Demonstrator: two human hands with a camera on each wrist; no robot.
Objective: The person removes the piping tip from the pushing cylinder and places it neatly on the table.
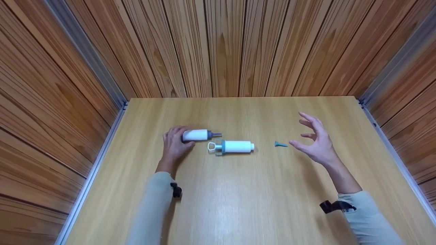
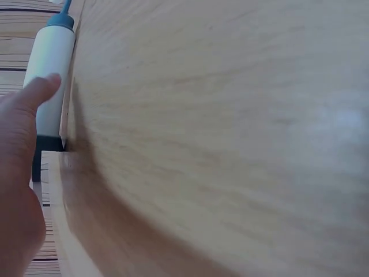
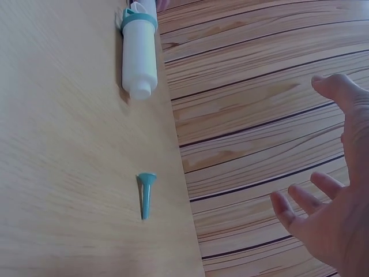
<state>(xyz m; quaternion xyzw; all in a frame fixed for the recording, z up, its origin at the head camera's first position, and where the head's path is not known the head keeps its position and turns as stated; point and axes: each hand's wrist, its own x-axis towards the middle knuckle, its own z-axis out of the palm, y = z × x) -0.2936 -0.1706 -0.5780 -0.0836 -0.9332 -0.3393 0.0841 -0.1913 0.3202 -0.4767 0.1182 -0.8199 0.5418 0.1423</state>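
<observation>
My left hand grips the left end of a white cylinder with a thin blue-grey nozzle, its thumb lying along the near side. The nozzle points right; a dark band shows at the held end, and the rest there is hidden by the hand. Just below and to the right lies a white hand pump with a teal collar and a white loop handle. A small teal nozzle, flared at one end, lies further right. Close to it, my right hand hovers above the table, fingers spread, holding nothing.
The wooden table is bounded by a plank wall at the back and plank walls at both sides. Grey metal rails run along the left and right edges. Dark wrist-camera mounts sit on both sleeves.
</observation>
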